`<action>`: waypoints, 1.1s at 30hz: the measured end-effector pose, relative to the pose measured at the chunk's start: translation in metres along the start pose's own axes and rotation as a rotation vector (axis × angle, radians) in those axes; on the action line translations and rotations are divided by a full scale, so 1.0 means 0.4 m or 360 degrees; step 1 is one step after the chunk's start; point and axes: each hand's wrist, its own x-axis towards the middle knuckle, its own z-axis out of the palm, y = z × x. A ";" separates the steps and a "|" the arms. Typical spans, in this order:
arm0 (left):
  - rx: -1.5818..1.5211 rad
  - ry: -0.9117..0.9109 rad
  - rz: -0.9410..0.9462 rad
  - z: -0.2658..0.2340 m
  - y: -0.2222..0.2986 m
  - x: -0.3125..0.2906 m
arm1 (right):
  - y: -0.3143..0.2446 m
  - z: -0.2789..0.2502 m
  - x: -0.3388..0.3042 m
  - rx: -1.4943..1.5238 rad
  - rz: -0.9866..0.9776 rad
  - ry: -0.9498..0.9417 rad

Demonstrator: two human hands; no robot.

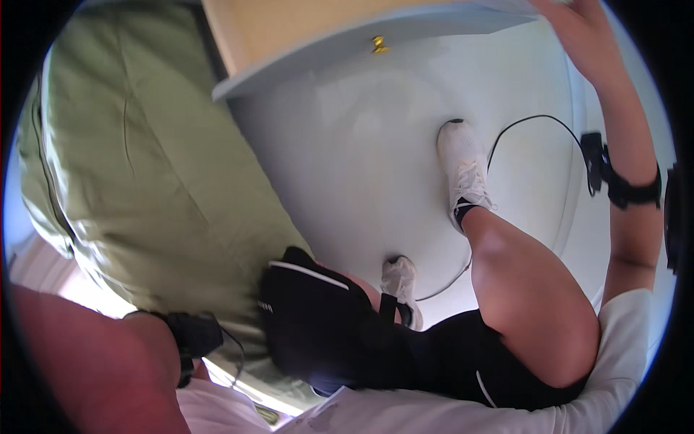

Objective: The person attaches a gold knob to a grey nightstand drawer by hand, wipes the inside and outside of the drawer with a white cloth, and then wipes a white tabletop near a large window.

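Observation:
My right hand (578,36) reaches up at the top right, beside the right end of a pale drawer front (318,61). Its thumb stands apart from the rest of the hand; the picture's rim cuts off the other fingers. A small gold knob (379,45) sits on the drawer front, and the drawer is pulled out, showing a light wooden inside (289,29). At the lower left my left arm (94,362) is blurred and bent. Beyond its black wrist device (195,336) only a sliver of my left hand (202,370) shows, its fingers hidden.
A green padded cover (152,159) fills the left side, close to my leg in black shorts (332,325). My feet in white shoes (463,163) rest on the pale floor (347,145). A black cable (538,117) loops from my right wrist band (629,184) past my right leg.

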 end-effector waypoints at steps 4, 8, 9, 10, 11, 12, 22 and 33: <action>0.0087 -0.0083 -0.0080 -0.041 -0.020 -0.022 | -0.020 0.001 -0.080 -0.0032 -0.0076 -0.0150; 0.0097 -0.0057 -0.0052 -0.035 -0.073 -0.049 | -0.019 -0.026 -0.045 -0.0499 0.0261 0.0005; 0.0112 -0.0043 0.0011 -0.037 -0.077 -0.043 | -0.021 -0.043 -0.029 -0.0482 0.0190 0.0015; 0.0078 -0.0060 0.0064 -0.022 -0.084 -0.036 | -0.025 -0.062 -0.019 -0.0479 0.0139 0.0009; 0.0020 -0.0086 0.0113 0.012 -0.091 -0.027 | 0.002 -0.080 -0.013 -0.0612 0.0006 0.0015; -0.0023 -0.0111 0.0146 0.049 -0.087 -0.009 | 0.050 -0.084 -0.020 -0.0716 -0.0134 0.0052; -0.0027 -0.0111 0.0145 0.132 -0.083 -0.114 | 0.007 -0.064 -0.072 -0.0681 0.0355 -0.0001; 0.0072 -0.0019 0.0271 0.016 -0.005 0.197 | -0.018 -0.013 0.091 -0.0367 -0.0031 0.0395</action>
